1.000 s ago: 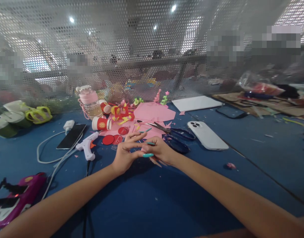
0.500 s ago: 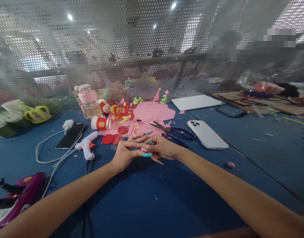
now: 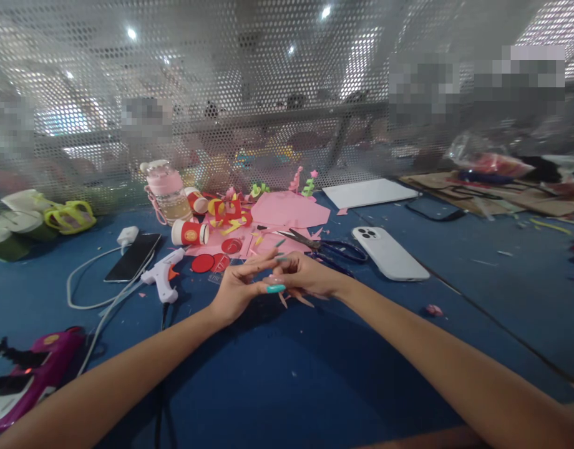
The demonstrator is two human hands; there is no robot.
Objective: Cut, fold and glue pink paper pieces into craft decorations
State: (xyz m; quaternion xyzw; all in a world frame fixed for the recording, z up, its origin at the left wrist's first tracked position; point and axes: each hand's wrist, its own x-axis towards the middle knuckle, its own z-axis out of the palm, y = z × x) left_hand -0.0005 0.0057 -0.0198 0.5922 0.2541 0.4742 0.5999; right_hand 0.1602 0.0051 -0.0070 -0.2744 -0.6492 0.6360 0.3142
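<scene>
Above the blue table (image 3: 287, 374), my left hand (image 3: 243, 287) and my right hand (image 3: 310, 274) meet at the fingertips. Both are closed in a pinch around a small pink piece, now almost wholly covered by the fingers. My left thumb, with a long turquoise nail, presses in from the near side. Several right fingers point down, their pale long nails showing below. Just beyond my hands lie scissors (image 3: 336, 249) with dark blue handles, blades open, resting partly on pink paper sheets (image 3: 289, 209). Red discs (image 3: 203, 263) lie beyond my left hand.
To the left are a white glue gun (image 3: 163, 274), a black phone (image 3: 133, 257) with a cable, and a magenta device (image 3: 38, 368). A red paper cup (image 3: 189, 233) lies before a pink bottle (image 3: 166, 187). On the right lies a white phone (image 3: 390, 252); perforated metal (image 3: 249, 75) stands behind.
The pink piece between my fingertips was plainer to see before and is now mostly covered. My right fingers have shifted slightly, with their lower nails spread further apart. The left hand has barely moved.
</scene>
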